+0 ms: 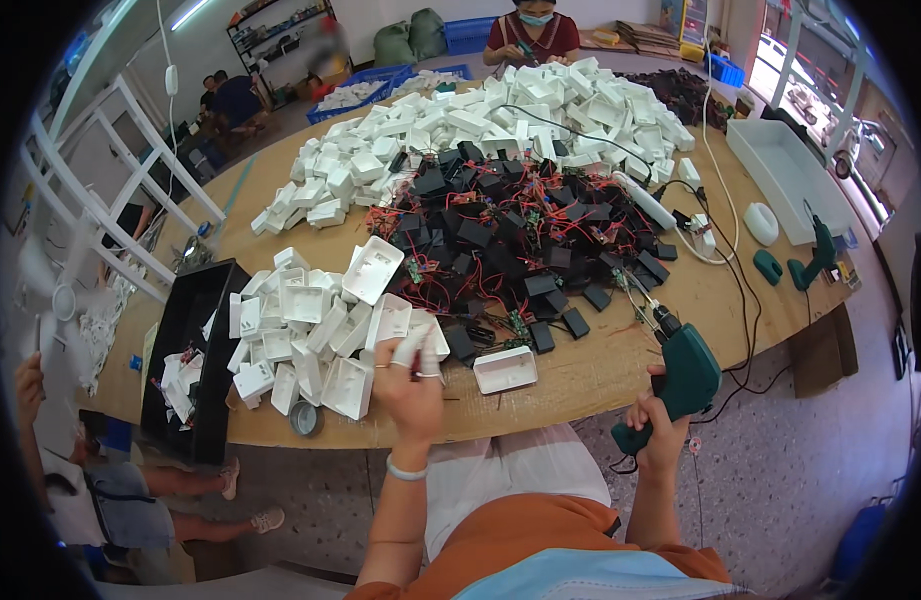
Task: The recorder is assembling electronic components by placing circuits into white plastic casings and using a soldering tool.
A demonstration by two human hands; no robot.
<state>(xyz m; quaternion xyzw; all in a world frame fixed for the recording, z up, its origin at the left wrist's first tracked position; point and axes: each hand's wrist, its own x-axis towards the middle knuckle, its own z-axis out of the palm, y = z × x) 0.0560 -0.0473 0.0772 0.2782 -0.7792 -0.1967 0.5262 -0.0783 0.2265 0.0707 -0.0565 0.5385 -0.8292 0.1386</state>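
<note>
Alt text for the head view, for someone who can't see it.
A person's right hand grips a green pistol-grip tool; the left hand, some fingers wrapped in white, is beside white plastic cases. Black boxes and red wires lie on the table.

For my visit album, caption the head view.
Right hand holding green pistol-grip tool, left hand by white plastic cases.

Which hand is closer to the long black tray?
The left hand: it is to the right of the black tray, with white boxes between. The right hand is much farther right, gripping a green tool.
</note>
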